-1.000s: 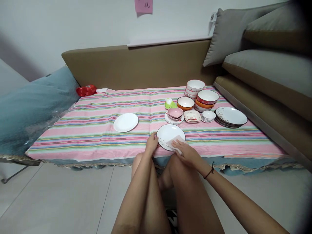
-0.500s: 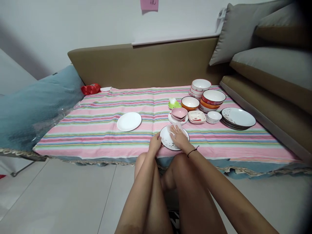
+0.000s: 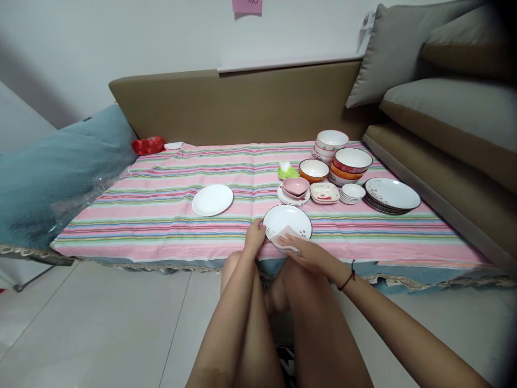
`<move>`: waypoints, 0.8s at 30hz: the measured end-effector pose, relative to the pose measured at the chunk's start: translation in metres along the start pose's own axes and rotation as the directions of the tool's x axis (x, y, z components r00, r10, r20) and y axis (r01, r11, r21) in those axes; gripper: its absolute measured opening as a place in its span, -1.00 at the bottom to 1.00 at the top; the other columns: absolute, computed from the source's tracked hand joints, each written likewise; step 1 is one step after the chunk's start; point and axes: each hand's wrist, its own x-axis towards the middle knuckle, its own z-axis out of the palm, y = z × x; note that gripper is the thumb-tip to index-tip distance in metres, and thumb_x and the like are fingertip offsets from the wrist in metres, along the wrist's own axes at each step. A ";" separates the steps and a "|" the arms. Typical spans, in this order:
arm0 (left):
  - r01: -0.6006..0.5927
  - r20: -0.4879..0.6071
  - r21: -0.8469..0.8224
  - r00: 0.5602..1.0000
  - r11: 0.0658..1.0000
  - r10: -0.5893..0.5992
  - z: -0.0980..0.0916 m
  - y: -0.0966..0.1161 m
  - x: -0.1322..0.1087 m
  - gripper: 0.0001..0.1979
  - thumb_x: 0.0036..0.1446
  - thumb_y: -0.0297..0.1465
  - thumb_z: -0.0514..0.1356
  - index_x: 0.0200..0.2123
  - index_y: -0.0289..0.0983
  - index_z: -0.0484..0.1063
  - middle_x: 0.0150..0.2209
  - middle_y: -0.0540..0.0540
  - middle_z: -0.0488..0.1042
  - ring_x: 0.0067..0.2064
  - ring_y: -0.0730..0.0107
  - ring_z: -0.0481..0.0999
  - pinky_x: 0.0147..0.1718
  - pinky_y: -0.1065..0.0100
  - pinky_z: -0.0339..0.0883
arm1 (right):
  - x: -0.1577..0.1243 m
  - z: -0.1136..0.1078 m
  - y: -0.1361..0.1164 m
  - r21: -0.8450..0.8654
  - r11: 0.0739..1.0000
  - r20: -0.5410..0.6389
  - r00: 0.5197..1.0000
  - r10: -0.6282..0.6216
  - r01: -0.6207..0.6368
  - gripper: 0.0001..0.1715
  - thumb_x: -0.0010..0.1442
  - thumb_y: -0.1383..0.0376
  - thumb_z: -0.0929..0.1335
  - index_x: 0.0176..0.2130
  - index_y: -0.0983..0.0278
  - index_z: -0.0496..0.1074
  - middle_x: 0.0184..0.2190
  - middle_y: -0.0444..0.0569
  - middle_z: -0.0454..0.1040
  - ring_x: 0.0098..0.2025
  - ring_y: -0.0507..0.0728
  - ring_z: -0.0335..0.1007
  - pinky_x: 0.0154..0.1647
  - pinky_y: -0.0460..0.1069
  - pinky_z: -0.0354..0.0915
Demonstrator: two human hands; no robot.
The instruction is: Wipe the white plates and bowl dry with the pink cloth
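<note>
Gripping the left rim of a round white ceramic plate with a dark edge and a floral pattern (image 3: 286, 217), my left hand (image 3: 255, 235) is clamped there. My right hand (image 3: 304, 251) lies flattened over a pale pink folded cloth (image 3: 281, 237), pressing it onto the near part of the plate; its fingers rest on top, and I cannot tell whether they also pinch the fabric. A thin black cord bracelet (image 3: 348, 277) circles that wrist. The plate sits close to the front edge of a pink multicolour-striped cover (image 3: 161, 218), just in front of my knees.

Left of the plate, well apart, I see 1 plain white plate (image 3: 212, 200). Just beyond it stand pink heart-shaped bowls (image 3: 295, 186) on a stack of small white plates (image 3: 301, 202). Beyond and to the right of it are cream square dishes (image 3: 324, 193), a stack of small white bowls (image 3: 353, 192) and, farther right, a stack of dark-rimmed floral plates (image 3: 393, 194). Farther behind it, I make out a green-and-white item (image 3: 287, 172), 1 orange bowl with a white inside (image 3: 314, 170), a stack of red and orange bowls (image 3: 351, 160) and a stack of red-rimmed white bowls (image 3: 332, 141).
</note>
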 end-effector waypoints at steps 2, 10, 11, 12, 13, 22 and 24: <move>-0.006 0.008 0.003 1.000 1.000 0.006 0.000 0.000 -0.001 -0.58 0.10 -0.55 0.10 0.02 -0.31 0.51 -0.05 -0.19 0.60 -0.09 0.21 0.57 -0.02 0.22 0.41 | -0.014 -0.002 0.007 -0.076 0.996 -0.017 0.999 0.040 -0.041 -0.46 0.41 0.26 0.13 0.28 0.29 0.30 0.28 0.03 0.32 0.34 0.24 0.17 0.38 0.21 0.14; -0.029 0.071 -0.060 0.997 0.998 0.033 -0.001 0.001 -0.003 -0.55 0.15 -0.54 0.05 0.08 -0.29 0.50 -0.23 -0.14 0.63 -0.33 0.28 0.58 -0.22 0.24 0.49 | 0.027 0.025 0.049 -0.213 0.913 -0.183 0.932 0.314 -0.349 -0.36 0.36 0.27 0.13 0.32 0.51 0.20 0.33 0.26 0.18 0.41 0.34 -0.02 0.38 0.29 0.05; -0.004 0.082 -0.074 0.997 0.997 0.010 -0.001 0.001 -0.003 -0.54 0.16 -0.54 0.04 0.10 -0.30 0.48 -0.27 -0.13 0.63 -0.39 0.31 0.56 -0.28 0.25 0.49 | 0.039 0.029 0.048 -0.182 0.912 -0.208 0.921 0.330 -0.368 -0.35 0.36 0.27 0.13 0.33 0.51 0.18 0.34 0.25 0.16 0.42 0.34 -0.05 0.38 0.30 0.05; 0.018 0.095 -0.089 0.995 0.996 -0.009 -0.001 0.002 -0.004 -0.53 0.17 -0.53 0.03 0.12 -0.30 0.46 -0.30 -0.13 0.62 -0.45 0.34 0.53 -0.35 0.28 0.48 | 0.049 0.032 0.045 -0.145 0.920 -0.221 0.918 0.330 -0.365 -0.35 0.38 0.25 0.12 0.34 0.48 0.18 0.35 0.21 0.14 0.43 0.34 -0.06 0.37 0.31 0.05; 0.035 0.107 -0.104 0.994 0.994 -0.023 -0.001 0.003 -0.004 -0.52 0.17 -0.53 0.02 0.13 -0.31 0.45 -0.31 -0.12 0.61 -0.50 0.37 0.50 -0.41 0.30 0.47 | 0.057 0.035 0.041 -0.107 0.933 -0.221 0.923 0.315 -0.344 -0.36 0.39 0.24 0.11 0.34 0.44 0.18 0.36 0.17 0.14 0.43 0.34 -0.06 0.37 0.31 0.05; 0.075 0.130 -0.136 0.990 0.988 -0.057 0.000 0.004 -0.002 -0.52 0.13 -0.56 0.02 0.09 -0.29 0.49 -0.47 -0.04 0.56 -0.60 0.44 0.44 -0.51 0.37 0.44 | 0.001 0.025 0.010 -0.115 0.991 -0.148 0.988 0.053 -0.071 -0.43 0.37 0.31 0.14 0.28 0.32 0.30 0.28 0.06 0.30 0.35 0.22 0.15 0.41 0.24 0.09; 0.067 0.127 -0.142 0.991 0.988 -0.049 0.000 0.002 -0.002 -0.50 0.14 -0.54 0.01 0.12 -0.31 0.48 -0.47 -0.06 0.57 -0.59 0.40 0.46 -0.51 0.34 0.45 | -0.007 0.021 0.019 -0.186 0.971 -0.143 0.982 0.122 -0.148 -0.43 0.36 0.32 0.12 0.25 0.40 0.34 0.27 0.14 0.32 0.34 0.26 0.18 0.39 0.24 0.12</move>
